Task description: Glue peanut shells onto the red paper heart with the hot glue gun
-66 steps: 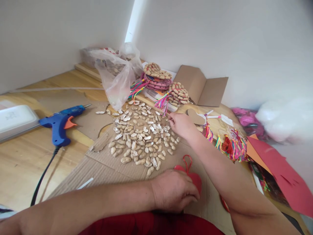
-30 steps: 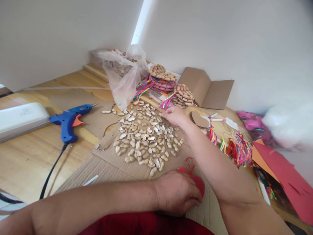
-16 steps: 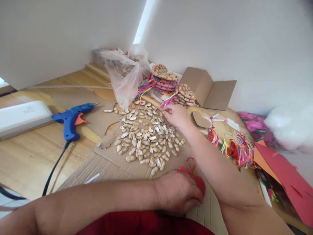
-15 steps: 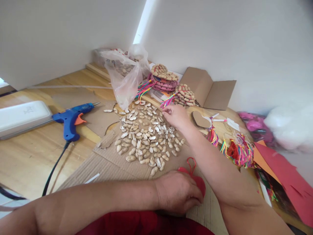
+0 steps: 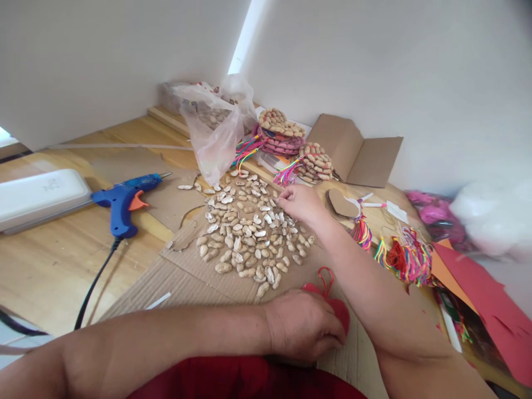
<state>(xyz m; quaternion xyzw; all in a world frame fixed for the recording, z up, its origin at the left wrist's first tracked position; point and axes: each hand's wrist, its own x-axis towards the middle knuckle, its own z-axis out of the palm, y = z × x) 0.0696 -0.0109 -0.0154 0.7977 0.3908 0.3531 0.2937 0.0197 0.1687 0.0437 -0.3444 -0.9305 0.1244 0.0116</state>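
Home craft corner: glue gun (image 5: pixel 124 200), peanut shells (image 5: pixel 249 233).

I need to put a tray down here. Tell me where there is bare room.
Bare wood lies in front of the blue glue gun, left of its black cord. More lies behind the gun, toward the wall. Crowded: the cardboard under the peanut shells, and the right side with coloured threads and red paper.

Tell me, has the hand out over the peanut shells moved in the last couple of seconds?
Yes. The right hand has shifted farther out along the peanut shells, toward the stacked shell-covered pieces by the wall.
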